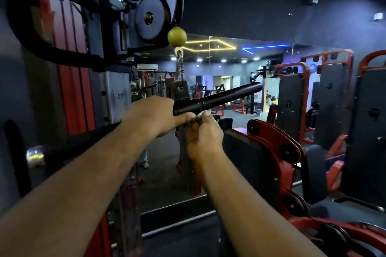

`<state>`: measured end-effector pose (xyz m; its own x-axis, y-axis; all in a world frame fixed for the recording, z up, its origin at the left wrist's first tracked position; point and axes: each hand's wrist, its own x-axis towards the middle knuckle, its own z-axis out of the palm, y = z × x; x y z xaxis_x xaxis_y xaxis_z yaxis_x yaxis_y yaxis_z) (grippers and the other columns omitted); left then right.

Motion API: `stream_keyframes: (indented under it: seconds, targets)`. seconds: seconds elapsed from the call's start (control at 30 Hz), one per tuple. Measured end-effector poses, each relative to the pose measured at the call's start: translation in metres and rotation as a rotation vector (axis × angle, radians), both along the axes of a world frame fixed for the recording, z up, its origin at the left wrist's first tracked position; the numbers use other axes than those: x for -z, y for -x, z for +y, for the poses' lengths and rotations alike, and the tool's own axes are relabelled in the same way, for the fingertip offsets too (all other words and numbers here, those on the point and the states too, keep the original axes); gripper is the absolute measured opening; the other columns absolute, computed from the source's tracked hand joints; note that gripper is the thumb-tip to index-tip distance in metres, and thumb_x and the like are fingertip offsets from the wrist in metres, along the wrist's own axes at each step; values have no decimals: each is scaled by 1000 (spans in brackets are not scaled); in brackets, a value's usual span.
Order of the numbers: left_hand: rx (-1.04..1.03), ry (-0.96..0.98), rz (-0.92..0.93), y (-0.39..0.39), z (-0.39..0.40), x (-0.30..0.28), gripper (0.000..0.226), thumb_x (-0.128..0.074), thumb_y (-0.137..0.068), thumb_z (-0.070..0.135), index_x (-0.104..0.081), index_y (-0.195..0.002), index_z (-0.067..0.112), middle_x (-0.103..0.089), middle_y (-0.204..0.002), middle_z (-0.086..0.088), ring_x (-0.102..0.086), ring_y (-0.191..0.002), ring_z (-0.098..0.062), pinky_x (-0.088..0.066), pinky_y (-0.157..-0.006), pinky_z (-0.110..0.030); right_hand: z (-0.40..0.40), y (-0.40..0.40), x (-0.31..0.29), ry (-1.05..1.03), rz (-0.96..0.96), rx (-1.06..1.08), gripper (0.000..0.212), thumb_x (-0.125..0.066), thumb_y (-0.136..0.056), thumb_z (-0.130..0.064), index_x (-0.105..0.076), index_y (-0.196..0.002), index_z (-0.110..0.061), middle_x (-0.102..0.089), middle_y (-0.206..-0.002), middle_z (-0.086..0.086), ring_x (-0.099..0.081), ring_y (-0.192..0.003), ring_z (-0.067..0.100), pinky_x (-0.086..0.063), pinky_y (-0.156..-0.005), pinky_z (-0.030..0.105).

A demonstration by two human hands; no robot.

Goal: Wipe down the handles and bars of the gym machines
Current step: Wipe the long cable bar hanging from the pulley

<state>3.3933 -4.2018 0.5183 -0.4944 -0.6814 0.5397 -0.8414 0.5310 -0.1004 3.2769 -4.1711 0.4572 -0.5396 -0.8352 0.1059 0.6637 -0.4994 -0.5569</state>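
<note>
A black cable-machine bar (225,96) hangs from a metal clip (180,64) under a yellow-green stopper ball (177,36). The bar tilts up to the right. My left hand (155,113) grips the bar's left part. My right hand (201,132) is curled just under the bar's middle and pinches a small white cloth (205,112) against its underside. Most of the cloth is hidden inside the fingers.
Black pulley wheels (149,16) and a red upright with numbered holes (72,81) stand at the upper left. A red and black machine (269,146) sits close on the right. More red machines (330,98) and a wall mirror lie behind.
</note>
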Motion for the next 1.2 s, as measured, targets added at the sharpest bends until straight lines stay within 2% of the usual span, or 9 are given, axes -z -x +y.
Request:
stream_keyframes:
  seconds: [0.1, 0.2, 0.37, 0.5, 0.63, 0.73, 0.87, 1.03, 1.2]
  targets:
    - [-43, 62, -61, -2, 6, 0, 67, -36, -84, 90, -50, -86, 24, -60, -79, 2, -59, -70, -16, -46, -58, -32, 3, -6, 19, 14, 131, 102, 26, -49, -106, -17, -63, -127, -9, -67, -123, 22, -65, -118, 39, -57, -96, 52]
    - [-39, 96, -95, -11, 7, 2, 80, -35, -82, 92, -49, -117, 21, -58, -85, 1, -57, -71, -16, -41, -53, -31, 16, -5, 26, 28, 225, 394, 25, -50, -106, -16, -58, -129, -22, -66, -124, 8, -69, -108, 21, -60, -85, 32]
    - [82, 25, -82, -48, 15, 0, 93, -37, -85, 87, -32, -149, 20, -56, -128, -7, -60, -104, -24, -45, -69, -35, 29, -27, 33, 138, 606, 719, 26, -52, -106, -17, -56, -131, -19, -70, -117, -3, -68, -108, 12, -58, -92, 34]
    - [-12, 114, -132, -122, 17, 3, 81, -31, -78, 94, -44, -125, 30, -55, -100, 7, -57, -86, -13, -51, -69, -35, 17, -28, 41, 110, 933, 828, 33, -53, -106, -19, -56, -139, -17, -65, -127, -7, -61, -120, 8, -54, -102, 38]
    - [-76, 199, -137, -200, 24, 8, 60, -29, -80, 91, -37, -106, 37, -53, -90, 13, -56, -78, -9, -46, -62, -33, 10, -28, 49, 7, 1132, 964, 35, -50, -106, -27, -55, -141, -31, -58, -138, -9, -52, -128, 2, -52, -104, 43]
    - [-52, 184, -71, -232, 30, 16, 53, -32, -88, 80, -44, -117, 38, -56, -97, 13, -57, -79, -10, -48, -64, -34, 5, -36, 47, -40, 1158, 1028, 39, -50, -104, -23, -55, -143, -27, -51, -149, -2, -39, -142, 3, -46, -111, 45]
    - [1, 214, -97, -230, 42, 32, 54, -27, -92, 73, -45, -124, 34, -58, -100, 12, -56, -77, -9, -48, -64, -32, 7, -96, 43, 89, 1278, 985, 37, -50, -103, -13, -57, -138, -22, -60, -136, -3, -44, -127, -13, -42, -115, 34]
    - [-40, 293, -133, -218, 49, 46, 65, -16, -89, 75, -46, -123, 28, -64, -102, 8, -65, -81, -15, -56, -64, -36, 19, -140, 50, 449, 1725, 929, 47, -50, -101, 1, -53, -143, -18, -52, -149, 1, -41, -145, 14, -18, -126, 49]
    - [-38, 268, -91, -207, 59, 54, 59, -18, -94, 73, -45, -123, 29, -56, -88, 11, -57, -66, -6, -54, -57, -30, 0, -42, 42, 110, 1601, 1132, 53, -47, -101, 3, -46, -147, -22, -53, -148, 2, -46, -143, 20, -22, -123, 56]
